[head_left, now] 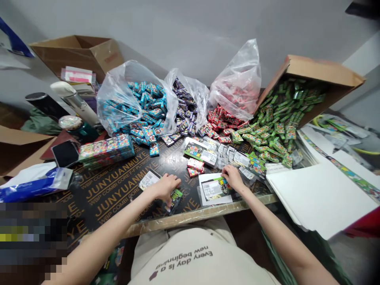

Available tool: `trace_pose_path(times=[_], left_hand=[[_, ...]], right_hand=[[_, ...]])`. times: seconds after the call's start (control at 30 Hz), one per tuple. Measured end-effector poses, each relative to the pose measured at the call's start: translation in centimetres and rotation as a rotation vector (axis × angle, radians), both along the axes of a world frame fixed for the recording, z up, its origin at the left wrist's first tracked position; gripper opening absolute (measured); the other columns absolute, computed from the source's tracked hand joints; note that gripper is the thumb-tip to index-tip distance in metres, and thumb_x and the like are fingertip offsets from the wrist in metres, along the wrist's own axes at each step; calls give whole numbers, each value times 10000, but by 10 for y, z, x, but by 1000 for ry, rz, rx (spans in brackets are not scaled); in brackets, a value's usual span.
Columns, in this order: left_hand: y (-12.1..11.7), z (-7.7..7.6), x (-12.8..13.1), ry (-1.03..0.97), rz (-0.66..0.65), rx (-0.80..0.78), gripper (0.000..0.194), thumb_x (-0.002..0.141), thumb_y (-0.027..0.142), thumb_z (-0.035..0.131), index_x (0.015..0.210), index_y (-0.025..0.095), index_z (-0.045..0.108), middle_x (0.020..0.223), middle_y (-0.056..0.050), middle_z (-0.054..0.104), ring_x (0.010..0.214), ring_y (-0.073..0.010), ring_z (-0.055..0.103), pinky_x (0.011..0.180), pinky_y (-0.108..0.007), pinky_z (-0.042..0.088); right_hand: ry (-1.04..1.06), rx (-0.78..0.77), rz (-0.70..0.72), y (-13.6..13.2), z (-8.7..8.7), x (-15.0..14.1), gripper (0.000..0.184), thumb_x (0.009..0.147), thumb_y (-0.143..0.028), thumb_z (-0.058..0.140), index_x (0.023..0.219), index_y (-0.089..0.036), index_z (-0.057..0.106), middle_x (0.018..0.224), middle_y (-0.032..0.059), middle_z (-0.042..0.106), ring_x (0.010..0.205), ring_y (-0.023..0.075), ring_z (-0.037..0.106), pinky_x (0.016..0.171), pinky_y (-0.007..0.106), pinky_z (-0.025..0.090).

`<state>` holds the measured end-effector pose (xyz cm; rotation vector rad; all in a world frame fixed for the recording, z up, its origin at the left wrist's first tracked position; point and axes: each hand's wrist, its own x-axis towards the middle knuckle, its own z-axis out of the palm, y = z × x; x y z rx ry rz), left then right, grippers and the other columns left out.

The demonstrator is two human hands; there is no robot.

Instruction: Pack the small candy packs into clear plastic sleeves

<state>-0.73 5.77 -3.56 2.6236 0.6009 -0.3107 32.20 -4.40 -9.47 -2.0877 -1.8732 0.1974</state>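
My left hand (168, 188) is closed over a black and green printed card (177, 197) near the table's front edge, fingertips down on it. Most of that card is hidden beneath the fingers. A whitish printed piece (149, 180) lies just left of it. My right hand (233, 178) pinches the upper right of another printed card (216, 187), which lies over white and clear sheets. Between the hands, slightly farther back, sit a few small red boxes (195, 165). Behind them lies a similar card in a clear sleeve (200, 152), with more printed sleeves (247, 161) to the right.
Clear bags of blue (148, 103), purple (185, 103) and red (234, 95) small boxes stand along the back. Green boxes (276, 118) spill from a tilted carton (323, 71). Stacked boxes (107, 150), a phone (65, 153) and bottles (77, 105) are left; white sheets (320, 194) right.
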Motion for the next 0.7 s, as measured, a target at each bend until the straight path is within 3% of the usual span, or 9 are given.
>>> trace_pose_path(times=[0.13,0.23,0.3,0.47,0.57,0.7], left_hand=[[2,25,-2,-156,172,-76,387,573,295,719,915,225,551,717,16,585,673,-184,549,613,-238,355],[2,47,-7,-463,336,-92,483,706,270,622,1165,240,472,897,-14,621,797,-187,578,692,-251,395],[1,54,-10,-632,416,-160,478,757,286,575,1215,228,451,1031,-46,605,909,-196,567,781,-279,409],[-1,39,-11,-813,588,-366,368,742,324,596,1077,175,563,1027,-68,617,934,-208,571,819,-327,441],[-1,27,-10,-814,639,-303,346,703,334,644,1008,176,615,932,-59,635,865,-198,584,762,-311,454],[0,26,-9,-782,636,-184,280,669,311,681,911,172,662,864,-51,637,798,-182,586,696,-286,449]], right_hand=[[-12,3,-4,-4,-1,-2,62,759,-160,519,734,-189,568,764,37,591,761,187,512,694,296,315],[-33,10,-48,-6,-2,-4,66,768,-186,516,759,-190,582,807,66,602,822,218,505,711,321,300],[-35,6,-68,-6,-2,-4,59,761,-192,527,731,-192,578,798,66,602,837,226,500,714,326,295],[5,-28,-41,-2,-1,-1,32,728,-177,562,701,-194,566,730,23,603,752,186,517,678,290,314],[19,-40,-24,0,-2,1,38,722,-164,561,727,-192,586,700,11,606,703,171,519,662,281,315],[-3,-31,-3,1,-5,0,77,737,-152,534,718,-195,595,721,18,607,738,181,519,674,290,304]])
